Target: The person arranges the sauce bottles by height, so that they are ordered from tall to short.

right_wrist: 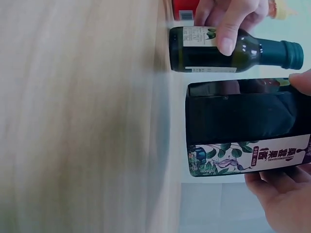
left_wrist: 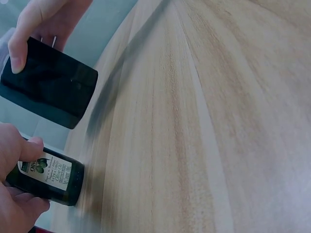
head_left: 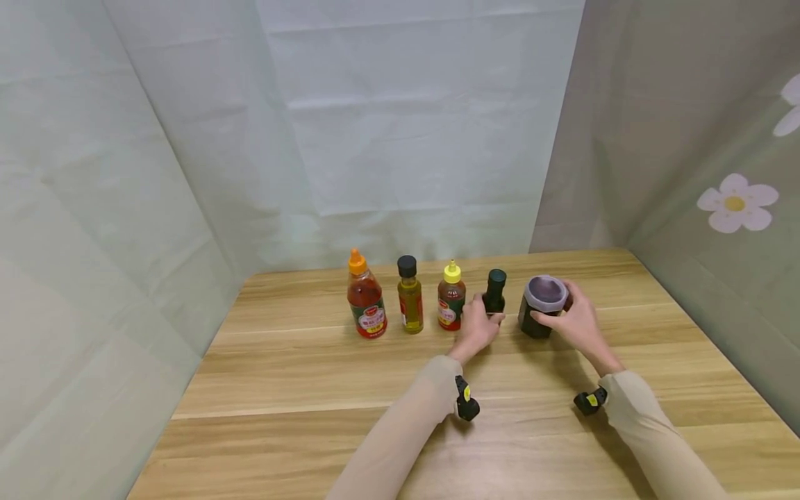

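My left hand [head_left: 478,328] grips a dark green olive oil bottle [head_left: 496,292], thumb and fingers around its body. Its label [left_wrist: 53,170] with printed olives shows in the left wrist view. Just to its right, my right hand [head_left: 578,323] holds a dark, flat-sided jar [head_left: 535,323] near its top, below a pale lilac lid [head_left: 546,290]. A label with leaves and a purple fruit [right_wrist: 233,158] runs along one side of the jar. Bottle and jar stand close together, with a narrow gap between them in the right wrist view.
Left of the olive oil bottle stand a yellow-capped sauce bottle [head_left: 451,298], a black-capped oil bottle [head_left: 410,298] and an orange-capped red sauce bottle [head_left: 367,302], in a row on the wooden table [head_left: 281,389]. Pale cloth [head_left: 425,139] hangs behind and at both sides.
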Tool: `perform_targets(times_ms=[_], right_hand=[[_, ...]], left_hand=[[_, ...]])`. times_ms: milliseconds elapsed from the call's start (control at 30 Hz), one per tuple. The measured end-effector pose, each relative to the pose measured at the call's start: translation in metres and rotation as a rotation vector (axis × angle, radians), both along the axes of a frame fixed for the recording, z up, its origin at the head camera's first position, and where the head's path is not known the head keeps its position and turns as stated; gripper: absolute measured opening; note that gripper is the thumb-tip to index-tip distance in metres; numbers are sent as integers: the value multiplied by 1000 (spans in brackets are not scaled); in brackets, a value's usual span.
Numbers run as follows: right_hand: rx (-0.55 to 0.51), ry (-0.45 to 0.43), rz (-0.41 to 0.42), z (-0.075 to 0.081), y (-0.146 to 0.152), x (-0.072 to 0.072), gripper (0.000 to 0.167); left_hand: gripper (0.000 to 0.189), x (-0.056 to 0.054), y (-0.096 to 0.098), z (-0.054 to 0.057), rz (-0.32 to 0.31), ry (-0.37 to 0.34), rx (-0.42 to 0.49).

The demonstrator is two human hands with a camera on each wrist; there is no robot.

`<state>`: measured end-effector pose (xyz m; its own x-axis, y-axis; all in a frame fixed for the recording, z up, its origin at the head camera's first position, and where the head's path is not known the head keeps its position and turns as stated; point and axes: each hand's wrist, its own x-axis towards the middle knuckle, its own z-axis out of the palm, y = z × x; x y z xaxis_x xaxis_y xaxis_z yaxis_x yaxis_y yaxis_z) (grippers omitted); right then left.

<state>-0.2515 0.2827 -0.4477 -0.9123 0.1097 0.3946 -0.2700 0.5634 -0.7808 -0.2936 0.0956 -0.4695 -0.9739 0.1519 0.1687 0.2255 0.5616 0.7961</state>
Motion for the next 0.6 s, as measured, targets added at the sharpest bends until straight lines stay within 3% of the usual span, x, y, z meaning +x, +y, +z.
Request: perform_targets(times_ms=[600], right_hand=[[-9,-133,-43,-9,3,-21,69]], left_hand=[[50,-1,1,0,10,-6,-34]])
